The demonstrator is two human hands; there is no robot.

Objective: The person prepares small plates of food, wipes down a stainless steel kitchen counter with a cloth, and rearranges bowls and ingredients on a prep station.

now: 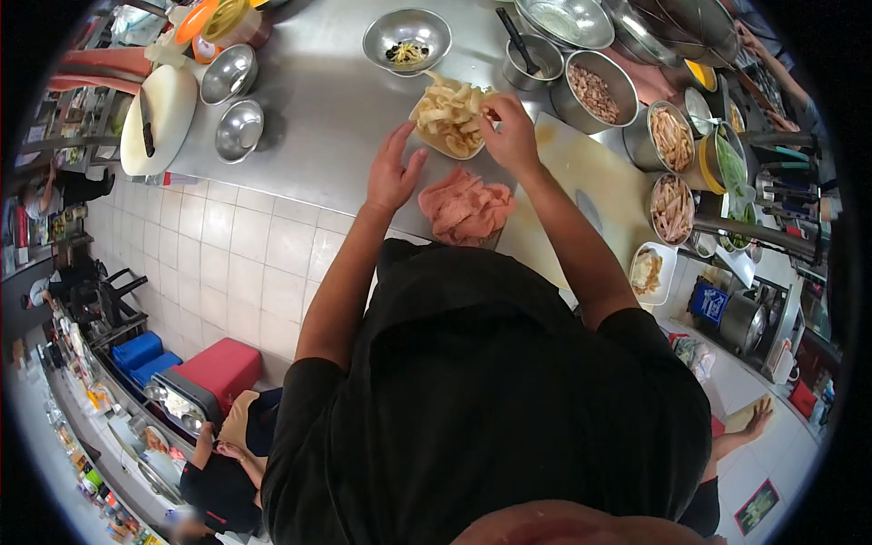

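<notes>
A pale dish (436,148) piled with pale yellow, curled food pieces (449,112) stands on the steel worktop. My left hand (396,170) is at its left side with thumb and fingers apart, holding nothing; the fingertips are close to the rim. Over the right side of the pile, my right hand (509,133) has its fingers bent at the food. Whether a piece is between them is hidden. A crumpled pink cloth (466,208) lies between my forearms, near the worktop's front edge. Behind the dish sits a steel bowl (388,34) with yellow shreds and dark pieces.
On the right lies a cutting board (579,157) with a knife blade (589,210) partly under my forearm. Beyond it are a pot of chopped meat (594,94) and a small pot (553,76) holding a black-handled utensil. Far left, a knife (146,126) rests on a round board (174,116).
</notes>
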